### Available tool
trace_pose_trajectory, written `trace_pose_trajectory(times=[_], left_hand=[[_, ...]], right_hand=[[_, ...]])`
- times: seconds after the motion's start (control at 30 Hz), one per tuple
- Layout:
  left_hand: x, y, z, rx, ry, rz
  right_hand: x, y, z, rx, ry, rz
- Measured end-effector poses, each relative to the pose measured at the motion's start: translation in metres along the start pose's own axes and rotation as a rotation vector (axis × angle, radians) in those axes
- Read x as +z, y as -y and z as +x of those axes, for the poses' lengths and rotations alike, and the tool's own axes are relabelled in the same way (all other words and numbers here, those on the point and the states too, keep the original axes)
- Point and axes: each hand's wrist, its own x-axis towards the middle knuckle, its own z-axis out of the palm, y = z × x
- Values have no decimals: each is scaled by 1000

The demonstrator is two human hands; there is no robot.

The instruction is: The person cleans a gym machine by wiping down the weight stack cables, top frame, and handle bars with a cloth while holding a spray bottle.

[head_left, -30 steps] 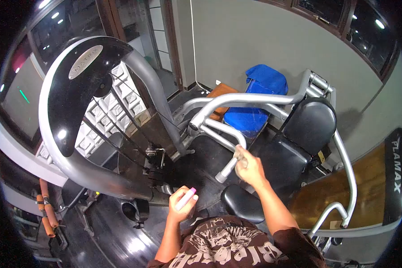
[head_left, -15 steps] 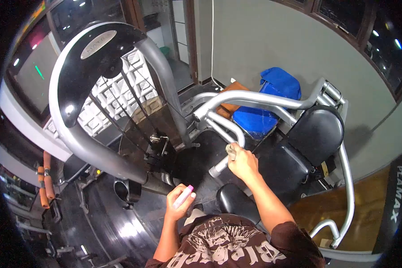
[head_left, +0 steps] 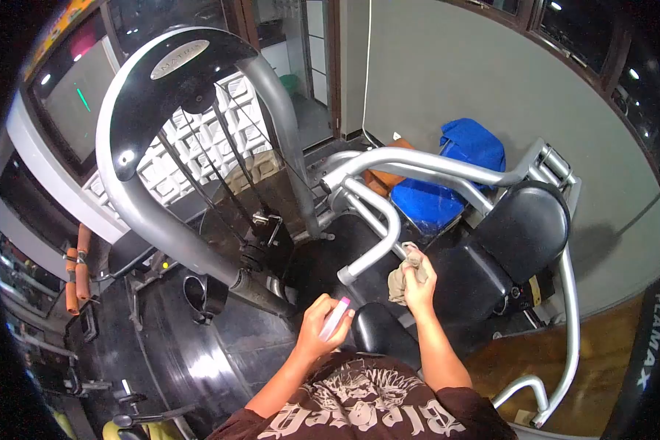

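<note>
My left hand (head_left: 317,330) is wrapped round a small whitish bottle (head_left: 334,320) with a pink top, held tilted in front of my shirt. To its right, my right hand (head_left: 422,292) grips a crumpled beige cloth (head_left: 397,284), part of which hangs below the fingers. The cloth is close to the grey metal handle bar (head_left: 370,261) of a weight machine; the view does not show whether they touch. Beyond the right hand are the machine's black seat (head_left: 458,275) and backrest (head_left: 528,227).
The machine's weight tower (head_left: 128,198) rises at the left, with cables and a black cup holder (head_left: 204,297). A blue padded item (head_left: 425,205) stands behind the arm bar by the grey wall (head_left: 447,66). A brown board (head_left: 587,359) lies at the right.
My right hand has come away from the handle bar, and more of the cloth now hangs from it. My left hand has moved right with the bottle. The view has shifted slightly.
</note>
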Motion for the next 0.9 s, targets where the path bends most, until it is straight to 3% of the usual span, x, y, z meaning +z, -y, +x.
trace_pose_trajectory(times=[0.13, 0.17, 0.23, 0.3, 0.37, 0.47, 0.57, 0.63, 0.77, 0.8, 0.83, 0.9], left_hand=[[-2, 3, 0, -51, 0, 1], [-3, 5, -3, -71, 6, -14], [-3, 5, -8, -71, 24, -18], [-3, 3, -10, -65, 43, -26], [-3, 6, -15, -64, 63, -23], [-5, 7, -18, -64, 58, -10], [-8, 5, -22, -74, 36, 20], [-8, 5, -25, -83, 23, 25], [-8, 2, -22, -115, 10, 13], [-7, 0, -22, -130, 13, 9], [-6, 1, -22, -128, 12, 4], [-4, 5, -20, -116, 13, -4]], right_hand=[[20, 21, 7, -172, 49, -17], [24, 17, 14, -318, 44, -246], [37, 25, 10, -31, 210, -342], [43, -13, -4, -354, 361, -571], [54, -18, -33, -186, 499, -322], [48, -11, -24, -273, 669, -515], [42, 15, 11, -381, 408, -388], [40, 39, 27, -271, 205, -413], [30, 6, 14, -176, 330, -468], [29, -26, 5, -356, 401, -406], [28, -16, -9, -254, 618, -402], [32, -24, -26, -241, 588, -291]])
